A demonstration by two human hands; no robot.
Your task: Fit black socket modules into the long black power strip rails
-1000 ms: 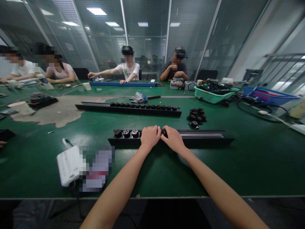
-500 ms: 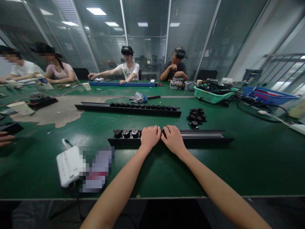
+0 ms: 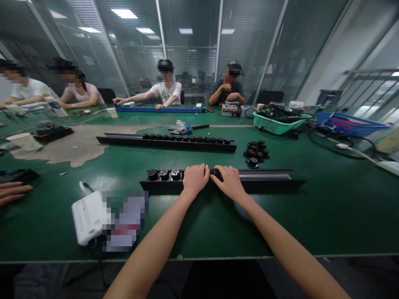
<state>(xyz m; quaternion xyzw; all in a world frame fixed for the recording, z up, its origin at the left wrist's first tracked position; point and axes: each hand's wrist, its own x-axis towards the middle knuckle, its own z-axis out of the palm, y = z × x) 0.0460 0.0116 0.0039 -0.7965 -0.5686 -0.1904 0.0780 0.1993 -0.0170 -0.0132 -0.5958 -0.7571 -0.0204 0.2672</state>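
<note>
A long black channel rail (image 3: 271,182) lies crosswise on the table in front of me. In its left part sit several small black round-topped parts (image 3: 164,175) in a row. My left hand (image 3: 196,178) is closed over the middle of the rail, its fingers curled across the far side. Just to its right, my right hand (image 3: 230,182) has its thumb and fingers closed around another small black part (image 3: 216,173) in the channel. The fingers hide most of that part and whatever lies under my left palm. To the right, the channel shows its bare grey inside.
Behind lies a second black rail (image 3: 168,143) holding a row of similar parts. A pile of loose black parts (image 3: 255,151) is right of it. A white adapter (image 3: 90,218) lies front left, near a co-worker's hand (image 3: 14,192). A green basket (image 3: 277,124) stands back right.
My right hand's fingers flattened over the channel, then drew back around the small part, which shows again. My left hand stays put. The co-worker's hand at the left edge has come further into view.
</note>
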